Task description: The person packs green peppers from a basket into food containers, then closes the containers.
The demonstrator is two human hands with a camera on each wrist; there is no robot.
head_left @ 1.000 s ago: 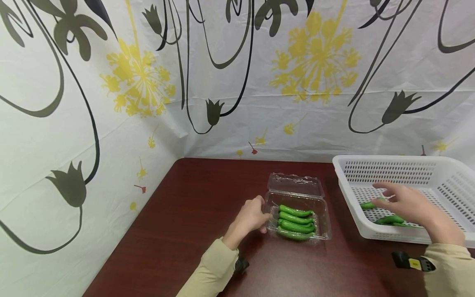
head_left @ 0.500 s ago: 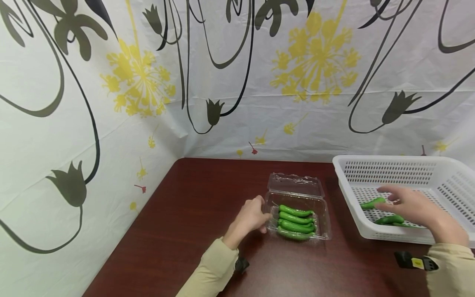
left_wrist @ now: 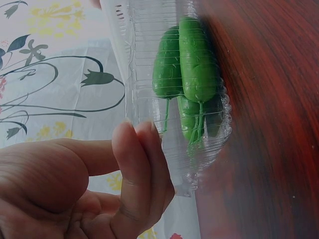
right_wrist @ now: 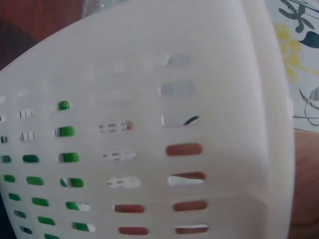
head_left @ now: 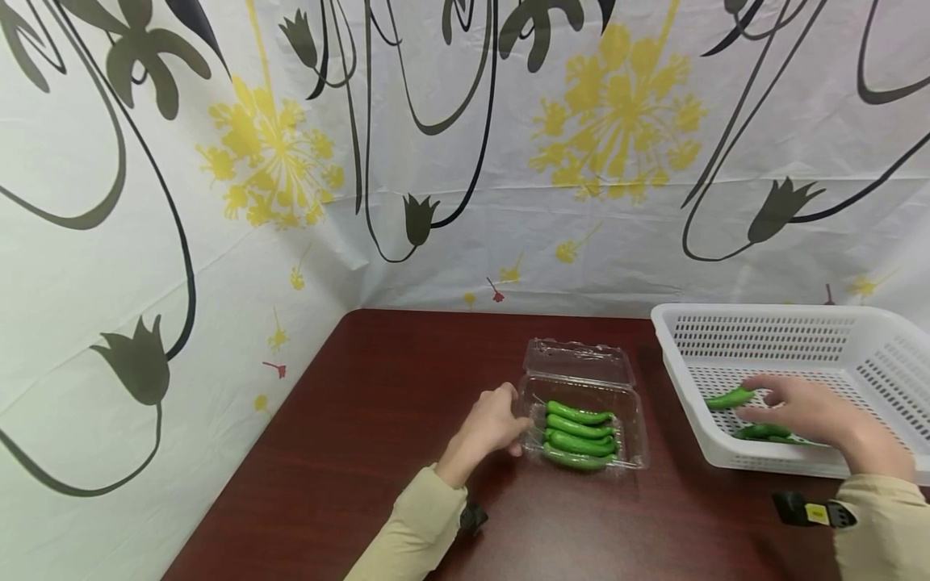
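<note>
My left hand (head_left: 492,421) pinches the left rim of a clear plastic clamshell container (head_left: 630,420), whose lid lies folded back behind it. Several green peppers (head_left: 580,431) lie side by side inside; the left wrist view shows the peppers (left_wrist: 195,62) through the clear wall, beside my fingertips (left_wrist: 149,130). My right hand (head_left: 817,411) reaches into a white plastic basket (head_left: 679,379), its fingertips over the right end of a green pepper (head_left: 726,399). More green peppers (head_left: 763,431) lie just below that hand. In the right wrist view, the basket wall (right_wrist: 149,45) hides most of the hand.
Both containers stand on a dark red-brown table (head_left: 407,371), the basket to the right of the clamshell. A white patterned curtain (head_left: 465,161) hangs behind the table and along its left side. The basket's raised rim lies between the two hands.
My right hand first shifts slightly right, uncovering more of the left pepper, then lowers its fingers toward that pepper. My left hand and the clamshell stay in place.
</note>
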